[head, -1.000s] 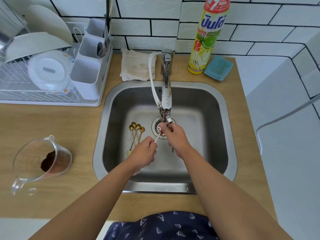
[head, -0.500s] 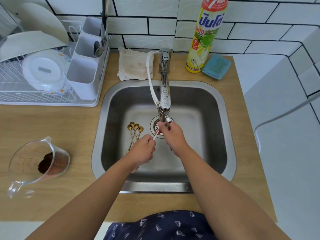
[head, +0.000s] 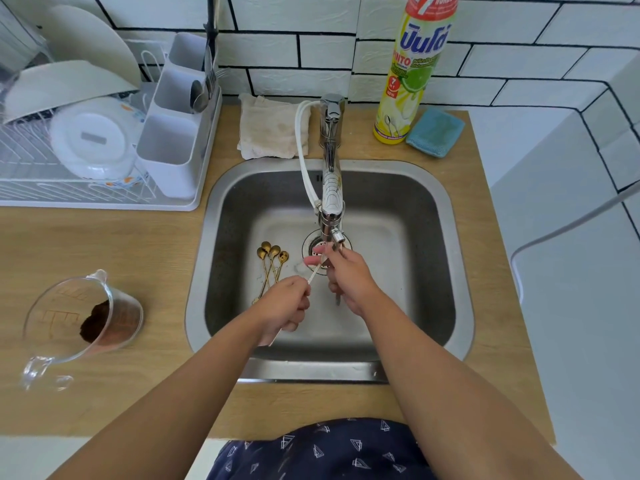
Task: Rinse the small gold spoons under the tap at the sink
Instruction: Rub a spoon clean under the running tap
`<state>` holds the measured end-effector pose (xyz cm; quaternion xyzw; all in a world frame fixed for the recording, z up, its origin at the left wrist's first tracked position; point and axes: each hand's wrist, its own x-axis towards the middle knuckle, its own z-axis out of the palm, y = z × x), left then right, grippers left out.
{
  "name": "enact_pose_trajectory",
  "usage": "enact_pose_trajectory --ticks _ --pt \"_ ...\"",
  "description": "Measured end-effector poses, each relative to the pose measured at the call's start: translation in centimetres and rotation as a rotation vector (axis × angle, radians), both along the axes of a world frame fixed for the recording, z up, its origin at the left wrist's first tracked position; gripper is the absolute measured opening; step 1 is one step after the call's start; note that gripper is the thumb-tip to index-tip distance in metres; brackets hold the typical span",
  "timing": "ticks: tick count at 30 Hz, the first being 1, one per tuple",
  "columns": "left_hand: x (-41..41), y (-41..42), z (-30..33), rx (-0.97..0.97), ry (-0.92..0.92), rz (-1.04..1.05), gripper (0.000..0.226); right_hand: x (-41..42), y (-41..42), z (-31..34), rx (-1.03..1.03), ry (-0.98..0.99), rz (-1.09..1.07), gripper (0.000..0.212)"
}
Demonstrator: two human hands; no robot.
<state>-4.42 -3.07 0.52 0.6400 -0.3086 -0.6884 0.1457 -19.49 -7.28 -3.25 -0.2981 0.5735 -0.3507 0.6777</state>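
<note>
Three small gold spoons (head: 272,261) lie side by side on the floor of the steel sink (head: 460,271), left of the drain. My left hand (head: 285,303) grips the lower end of a thin pale spoon handle (head: 313,273). My right hand (head: 349,275) pinches the handle's upper end just under the spout of the tap (head: 332,188), and its fingers hide the spoon's bowl. A thin stream of water (head: 337,299) runs down below my right hand.
A white dish rack (head: 104,199) with plates and a cutlery holder stands at the back left. Behind the sink lie a cloth (head: 270,129), a dish soap bottle (head: 412,74) and a blue sponge (head: 434,131). A glass jug (head: 83,323) with brown grounds sits on the counter at left.
Both hands stay under the spout with the same spoon between them, shifting only slightly. The spoons on the sink floor have not moved.
</note>
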Motion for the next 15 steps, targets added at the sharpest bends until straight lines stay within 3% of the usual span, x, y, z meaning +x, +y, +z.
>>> enact_pose_trajectory --ticks 2,4,9,12,15 --pt "0.5 -0.3 0.2 0.076 0.081 0.027 0.025 -0.4 0.2 0.2 0.033 -0.197 0.014 0.026" --pt "0.8 -0.4 0.2 0.084 0.085 -0.005 0.040 -0.6 0.2 0.3 0.031 -0.254 0.025 0.033" --pt "0.4 -0.4 -0.1 0.014 -0.081 -0.128 0.044 0.1 -0.1 -0.2 0.060 -0.075 -0.088 0.027" --pt "0.4 -0.6 -0.3 0.019 -0.052 -0.062 0.047 0.3 0.5 -0.6 -0.059 0.016 0.038 0.007" --pt "0.5 -0.7 -0.3 0.044 -0.008 -0.054 0.048 0.4 0.7 -0.2 -0.140 0.151 0.024 0.008"
